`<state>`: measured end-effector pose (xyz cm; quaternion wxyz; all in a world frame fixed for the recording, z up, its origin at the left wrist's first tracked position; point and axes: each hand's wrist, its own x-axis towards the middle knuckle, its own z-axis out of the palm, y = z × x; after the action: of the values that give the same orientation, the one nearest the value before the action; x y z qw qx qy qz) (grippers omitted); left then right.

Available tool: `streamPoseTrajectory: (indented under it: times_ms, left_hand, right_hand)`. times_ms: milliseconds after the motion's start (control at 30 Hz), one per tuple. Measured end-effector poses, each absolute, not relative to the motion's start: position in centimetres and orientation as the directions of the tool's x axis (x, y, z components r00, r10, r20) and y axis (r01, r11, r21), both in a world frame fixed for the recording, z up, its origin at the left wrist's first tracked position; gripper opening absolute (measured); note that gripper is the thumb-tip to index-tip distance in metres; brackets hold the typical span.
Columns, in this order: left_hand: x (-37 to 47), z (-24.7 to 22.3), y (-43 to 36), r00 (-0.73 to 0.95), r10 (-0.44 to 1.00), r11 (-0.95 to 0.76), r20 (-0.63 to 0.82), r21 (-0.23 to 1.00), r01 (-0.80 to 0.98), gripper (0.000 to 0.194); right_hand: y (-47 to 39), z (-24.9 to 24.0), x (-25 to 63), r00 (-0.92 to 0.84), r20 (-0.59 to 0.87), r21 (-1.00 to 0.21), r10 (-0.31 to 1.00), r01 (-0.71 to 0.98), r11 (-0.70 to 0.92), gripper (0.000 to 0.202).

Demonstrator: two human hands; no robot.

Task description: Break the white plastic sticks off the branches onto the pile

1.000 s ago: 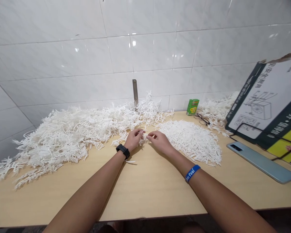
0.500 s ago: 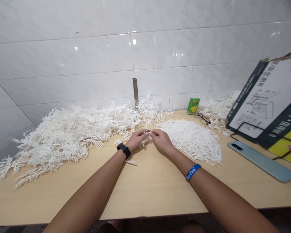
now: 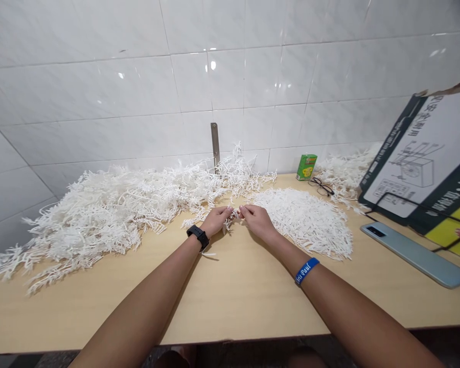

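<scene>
- A wooden tabletop point(image 3: 222, 306) is spread beneath both hands.
- The tangled pile of white branched strands point(image 3: 118, 204) is heaped left of and beyond the fingers.
- A printed cardboard box point(image 3: 417, 168) is leaned well to their right.
- The heap of short white pieces point(image 3: 306, 222) is spread just right of the right fingers.
- A smartphone point(image 3: 417, 254) is laid farther right.
- The left hand point(image 3: 215, 221), its forearm slanted inward, is curled; a small branched cluster point(image 3: 227, 223) is pinched between thumb and fingers.
- The right hand point(image 3: 256, 221) is angled in from the opposite side, palm turned down; its thumb and forefinger are nearly closed at the cluster's right edge, but whether a strand is gripped cannot be told.
</scene>
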<state>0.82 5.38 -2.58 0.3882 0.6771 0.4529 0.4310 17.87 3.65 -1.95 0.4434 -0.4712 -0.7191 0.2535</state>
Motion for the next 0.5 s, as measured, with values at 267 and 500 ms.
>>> streamPoseTrajectory:
  times_ms: [267, 500]
  left_hand:
    - [0.1, -3.4, 6.7, -0.033, 0.975, -0.214, 0.222, 0.964, 0.157, 0.047]
    - [0.1, -2.7, 5.9, 0.029, 0.979, -0.205, 0.203, 0.974, 0.093, 0.053]
  right_hand:
    - [3.1, -1.7, 17.1, -0.365, 0.385, -0.711, 0.848, 0.469, 0.525, 0.036]
    - [3.7, -1.6, 18.5, -0.138, 0.479, -0.526, 0.867, 0.746, 0.409, 0.029]
